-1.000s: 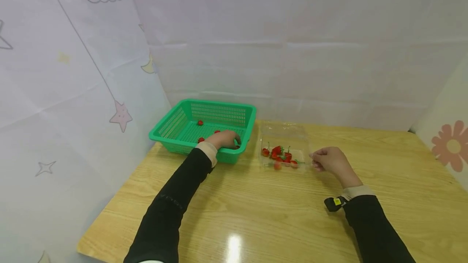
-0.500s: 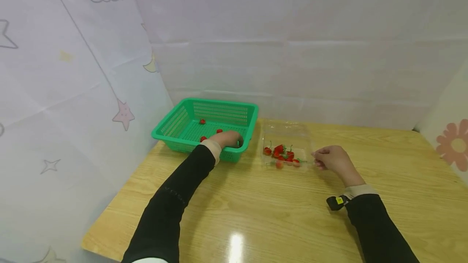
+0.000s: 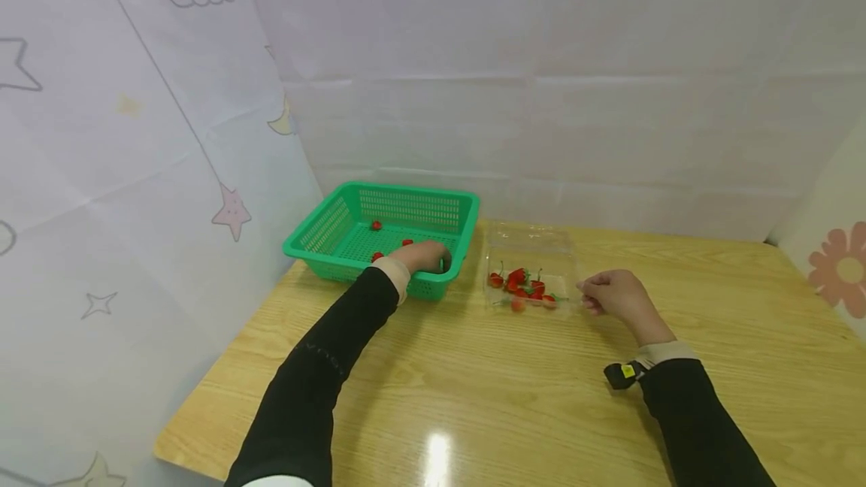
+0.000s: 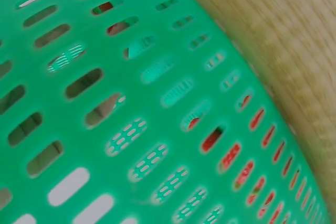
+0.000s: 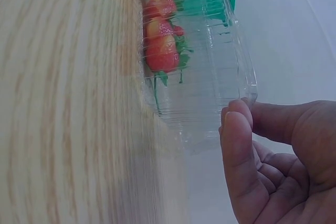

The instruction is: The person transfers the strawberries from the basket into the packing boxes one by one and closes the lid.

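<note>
My left hand (image 3: 428,255) reaches over the near right rim of the green basket (image 3: 325,264), its fingers bent down inside. Basket wall hides the fingertips, so I cannot tell what they hold. In the left wrist view the slotted wall (image 4: 121,129) fills most of the picture, with red strawberries (image 4: 244,174) behind the slots. My right hand (image 3: 619,300) pinches the right rim of a clear plastic box (image 3: 564,265) between thumb and forefinger. Several strawberries (image 5: 161,53) with green stems lie in that box.
A few more strawberries (image 3: 376,225) sit spread on the basket floor. Both containers stand towards the back of the wooden table (image 3: 473,389), near the pale wall sheet (image 3: 609,134). The table's left edge runs beside another printed sheet (image 3: 135,284).
The view has shifted slightly. My left hand has sunk a little deeper at the basket's right end, while my right hand keeps its pinch on the box rim.
</note>
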Demonstrator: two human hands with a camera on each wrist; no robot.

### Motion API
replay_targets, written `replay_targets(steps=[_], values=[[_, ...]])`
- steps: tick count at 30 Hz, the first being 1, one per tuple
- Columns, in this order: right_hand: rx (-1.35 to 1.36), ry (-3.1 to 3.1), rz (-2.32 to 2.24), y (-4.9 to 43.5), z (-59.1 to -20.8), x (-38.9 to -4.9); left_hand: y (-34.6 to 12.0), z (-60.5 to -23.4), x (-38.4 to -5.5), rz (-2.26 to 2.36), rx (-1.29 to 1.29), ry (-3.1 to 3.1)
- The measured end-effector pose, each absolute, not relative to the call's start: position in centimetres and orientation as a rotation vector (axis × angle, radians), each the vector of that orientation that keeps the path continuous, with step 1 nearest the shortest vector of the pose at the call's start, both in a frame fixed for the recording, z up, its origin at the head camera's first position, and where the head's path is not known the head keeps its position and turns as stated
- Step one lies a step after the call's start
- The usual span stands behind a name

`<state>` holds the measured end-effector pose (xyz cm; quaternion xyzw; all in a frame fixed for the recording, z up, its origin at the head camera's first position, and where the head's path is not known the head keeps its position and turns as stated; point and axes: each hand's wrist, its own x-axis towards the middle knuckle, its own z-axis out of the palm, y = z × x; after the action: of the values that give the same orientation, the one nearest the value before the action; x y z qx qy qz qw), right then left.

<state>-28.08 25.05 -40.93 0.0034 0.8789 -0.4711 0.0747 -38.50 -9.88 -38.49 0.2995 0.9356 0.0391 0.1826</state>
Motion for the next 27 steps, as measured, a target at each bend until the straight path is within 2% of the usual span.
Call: replay_targets(steps=[6,14,20,27], values=[[0.002,2.629,-1.42,24.9,-41.1,-28.1,-10.6,-37.8,-38.3,0.223,0.805,2.722],[0.007,2.628,-1.436,25.1,-41.2,-28.2,-10.9,-34.5,-36.7,0.427,0.829,2.904],[0.018,2.628,-1.437,25.2,-40.9,-28.1,-8.6,-33.0,-35.5,0.505,0.906,2.974],[0.02,2.618,-1.44,25.2,-41.1,-28.1,-4.3,-32.2,-33.6,0.49,1.121,2.932]])
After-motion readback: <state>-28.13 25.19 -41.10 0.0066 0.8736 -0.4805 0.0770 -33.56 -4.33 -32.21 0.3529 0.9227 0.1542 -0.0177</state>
